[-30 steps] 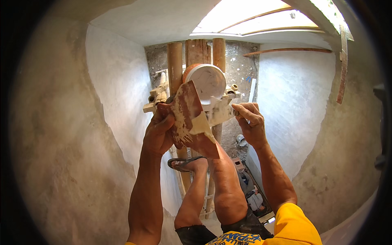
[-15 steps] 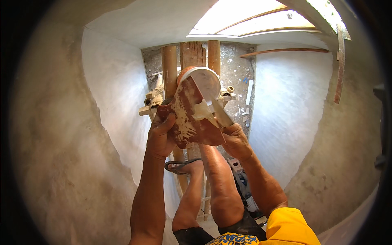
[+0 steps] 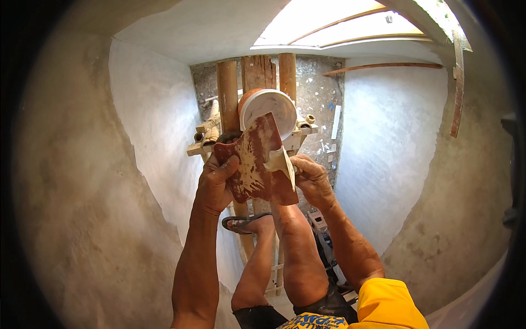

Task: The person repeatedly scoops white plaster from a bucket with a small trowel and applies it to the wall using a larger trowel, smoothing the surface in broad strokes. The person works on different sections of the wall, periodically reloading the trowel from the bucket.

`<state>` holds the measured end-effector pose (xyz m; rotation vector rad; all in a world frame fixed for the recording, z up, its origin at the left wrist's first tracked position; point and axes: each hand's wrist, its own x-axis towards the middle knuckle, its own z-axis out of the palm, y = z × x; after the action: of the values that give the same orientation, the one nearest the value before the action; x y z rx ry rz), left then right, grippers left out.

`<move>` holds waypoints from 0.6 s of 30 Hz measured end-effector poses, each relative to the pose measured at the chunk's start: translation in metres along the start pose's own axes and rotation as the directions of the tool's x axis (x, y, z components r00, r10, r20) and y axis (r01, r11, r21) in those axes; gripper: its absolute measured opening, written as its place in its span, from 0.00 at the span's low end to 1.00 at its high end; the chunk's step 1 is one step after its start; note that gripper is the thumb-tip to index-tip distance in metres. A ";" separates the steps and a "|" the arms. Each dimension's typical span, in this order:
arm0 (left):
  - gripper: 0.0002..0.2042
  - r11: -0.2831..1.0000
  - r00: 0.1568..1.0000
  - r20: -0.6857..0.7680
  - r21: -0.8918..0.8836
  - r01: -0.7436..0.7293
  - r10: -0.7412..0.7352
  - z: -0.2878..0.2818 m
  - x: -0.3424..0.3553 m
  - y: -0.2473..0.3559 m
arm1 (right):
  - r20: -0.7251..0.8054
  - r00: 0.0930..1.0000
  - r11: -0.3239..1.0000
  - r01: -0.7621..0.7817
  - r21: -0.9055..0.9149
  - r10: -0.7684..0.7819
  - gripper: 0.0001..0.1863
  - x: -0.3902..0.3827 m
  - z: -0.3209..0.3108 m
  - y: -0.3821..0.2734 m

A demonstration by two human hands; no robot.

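My left hand (image 3: 218, 183) grips a flat red-brown board (image 3: 255, 178) by its notched left side, thumb on top. Pale putty is smeared across the board's face. At its right edge my right hand (image 3: 313, 178) is closed around a putty knife, whose blade shows almost edge-on. A thick lump of cream putty (image 3: 280, 161) lies on the blade and the board's edge; the knife's handle is hidden in my fingers. Just beyond the board stands a round bucket (image 3: 244, 109) with a white rim and orange side, holding whitish putty. The board overlaps the bucket's near rim.
Bamboo poles (image 3: 227, 88) and a wooden plank (image 3: 256, 70) form a platform under the bucket and my sandalled foot (image 3: 241, 223). Short crosspieces (image 3: 208, 134) jut out at the sides. Partly whitened walls (image 3: 392, 142) rise on both sides; debris litters the floor (image 3: 320, 109) below.
The putty knife has turned from lying aslant beyond the board to nearly edge-on at its right edge. Putty has gathered there. The board has tipped and dropped slightly toward me.
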<state>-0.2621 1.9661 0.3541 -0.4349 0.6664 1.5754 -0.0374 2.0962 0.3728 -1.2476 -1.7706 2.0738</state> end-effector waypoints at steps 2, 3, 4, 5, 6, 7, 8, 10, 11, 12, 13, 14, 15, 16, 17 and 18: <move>0.22 1.000 1.000 0.009 -0.005 0.011 -0.011 -0.001 0.000 -0.001 | -0.027 0.999 1.000 -0.017 -0.016 0.017 0.20 -0.003 -0.005 0.009; 0.22 1.000 1.000 0.019 -0.012 0.013 -0.013 -0.001 -0.001 -0.001 | -0.021 0.999 0.998 -0.026 -0.052 0.025 0.21 -0.005 -0.007 0.012; 0.22 1.000 1.000 0.026 -0.020 0.012 -0.011 0.000 -0.001 -0.001 | -0.029 1.000 0.991 -0.002 -0.137 -0.002 0.21 -0.007 -0.009 0.015; 0.22 1.000 0.999 0.032 -0.028 0.014 -0.013 0.000 -0.002 -0.001 | -0.024 0.999 0.970 0.017 -0.242 -0.023 0.22 -0.010 -0.011 0.017; 0.23 0.999 0.999 0.035 -0.040 0.013 -0.012 0.001 -0.002 0.000 | -0.060 0.997 0.934 0.019 -0.358 -0.043 0.22 -0.014 -0.011 0.017; 0.23 0.998 0.998 0.059 -0.058 0.010 -0.007 0.001 -0.003 0.002 | -0.079 0.996 0.956 -0.050 -0.288 0.028 0.23 -0.018 -0.013 0.015; 0.23 1.000 0.999 0.038 -0.027 0.009 -0.008 0.001 -0.003 0.004 | -0.134 0.986 0.965 -0.131 -0.226 0.103 0.24 -0.023 -0.014 0.011; 0.24 1.000 1.000 0.029 0.020 -0.002 0.002 0.001 -0.004 0.010 | -0.175 0.956 0.968 -0.246 -0.045 0.235 0.20 -0.029 -0.018 -0.003; 0.24 0.999 1.000 0.018 0.049 0.002 -0.003 0.001 -0.004 0.012 | -0.158 0.958 0.970 -0.231 0.071 0.240 0.19 -0.030 -0.020 -0.011; 0.24 0.997 1.000 0.008 0.078 0.010 -0.011 0.000 -0.004 0.016 | -0.108 0.961 0.958 -0.237 0.164 0.256 0.18 -0.030 -0.025 -0.022; 0.24 0.994 1.000 -0.002 0.106 0.020 -0.020 -0.001 -0.004 0.018 | -0.092 0.956 0.940 -0.251 0.230 0.278 0.18 -0.027 -0.028 -0.031; 0.24 0.994 1.000 -0.004 0.104 0.022 -0.022 -0.002 -0.005 0.018 | 0.011 0.965 0.918 -0.252 0.306 0.261 0.21 -0.024 -0.033 -0.041; 0.24 0.994 1.000 -0.006 0.102 0.023 -0.023 -0.003 -0.006 0.018 | 0.146 0.951 0.889 -0.307 0.340 0.273 0.20 -0.018 -0.035 -0.047; 0.24 0.996 1.000 0.012 0.086 0.012 -0.013 -0.005 -0.006 0.017 | 0.266 0.934 0.864 -0.330 0.379 0.240 0.19 -0.012 -0.037 -0.053; 0.23 0.995 1.000 -0.015 0.101 0.027 -0.025 -0.007 -0.007 0.015 | 0.367 0.908 0.845 -0.351 0.404 0.202 0.19 -0.005 -0.037 -0.055; 0.23 0.994 0.999 -0.022 0.101 0.030 -0.028 -0.008 -0.007 0.012 | 0.445 0.839 0.823 -0.474 0.314 0.313 0.22 0.001 -0.038 -0.055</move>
<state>-0.2744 1.9553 0.3543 -0.3836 0.7492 1.5038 -0.0348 2.1422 0.4217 -1.2307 -1.1180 2.9067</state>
